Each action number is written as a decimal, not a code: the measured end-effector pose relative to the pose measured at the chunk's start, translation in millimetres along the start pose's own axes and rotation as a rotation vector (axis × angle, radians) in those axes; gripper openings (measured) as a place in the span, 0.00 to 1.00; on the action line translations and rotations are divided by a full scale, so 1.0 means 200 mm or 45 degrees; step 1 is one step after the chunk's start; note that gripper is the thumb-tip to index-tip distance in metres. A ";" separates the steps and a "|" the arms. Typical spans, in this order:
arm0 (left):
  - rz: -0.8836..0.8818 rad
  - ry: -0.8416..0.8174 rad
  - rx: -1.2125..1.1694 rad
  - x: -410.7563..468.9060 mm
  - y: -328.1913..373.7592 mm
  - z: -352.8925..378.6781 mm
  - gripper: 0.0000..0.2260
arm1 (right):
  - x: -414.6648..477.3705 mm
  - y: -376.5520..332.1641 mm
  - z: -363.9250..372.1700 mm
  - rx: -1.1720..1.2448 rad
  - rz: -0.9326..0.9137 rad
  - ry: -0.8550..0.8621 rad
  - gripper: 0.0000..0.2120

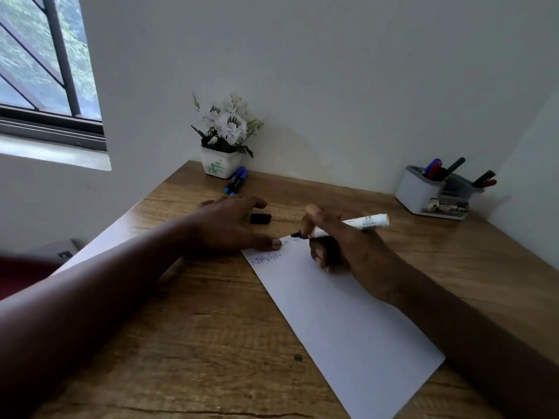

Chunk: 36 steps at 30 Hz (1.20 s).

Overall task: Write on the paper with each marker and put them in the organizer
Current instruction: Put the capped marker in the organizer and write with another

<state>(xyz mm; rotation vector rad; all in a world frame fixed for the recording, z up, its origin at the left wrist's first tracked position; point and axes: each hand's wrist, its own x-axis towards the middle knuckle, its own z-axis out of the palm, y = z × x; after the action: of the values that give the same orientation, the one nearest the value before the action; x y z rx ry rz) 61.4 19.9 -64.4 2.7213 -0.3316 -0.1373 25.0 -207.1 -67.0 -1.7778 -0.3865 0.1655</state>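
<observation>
Right hand [338,237] pinches white-barrelled marker [354,225] in closed writing grip, black tip on far edge of paper [348,322]; left hand [230,225] lies flat, fingers spread, holding nothing, thumb pinning paper's far corner; black cap [260,218] just beyond it; organizer [423,192] far right, well apart; advice: keep corner pinned, light even strokes, then recap.
</observation>
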 end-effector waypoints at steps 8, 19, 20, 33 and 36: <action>0.022 0.000 -0.023 -0.01 0.01 0.00 0.40 | -0.01 0.00 0.05 -0.113 -0.003 0.050 0.03; 0.022 -0.014 -0.044 -0.01 0.00 0.00 0.40 | 0.00 0.06 0.07 -0.456 -0.139 0.253 0.14; 0.023 -0.013 -0.046 -0.01 0.00 0.00 0.40 | 0.00 0.06 0.07 -0.480 -0.153 0.246 0.13; 0.036 -0.013 -0.071 -0.01 0.00 0.00 0.39 | 0.02 0.09 0.06 -0.528 -0.206 0.225 0.15; 0.034 0.002 -0.081 -0.02 0.00 0.00 0.39 | 0.02 0.09 0.06 -0.518 -0.214 0.253 0.14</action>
<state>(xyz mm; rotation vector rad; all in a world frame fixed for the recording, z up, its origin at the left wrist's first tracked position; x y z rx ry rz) 58.2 21.5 -64.7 2.6527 -0.3568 -0.1363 29.1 -198.6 -87.3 -2.1265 -0.4452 -0.2235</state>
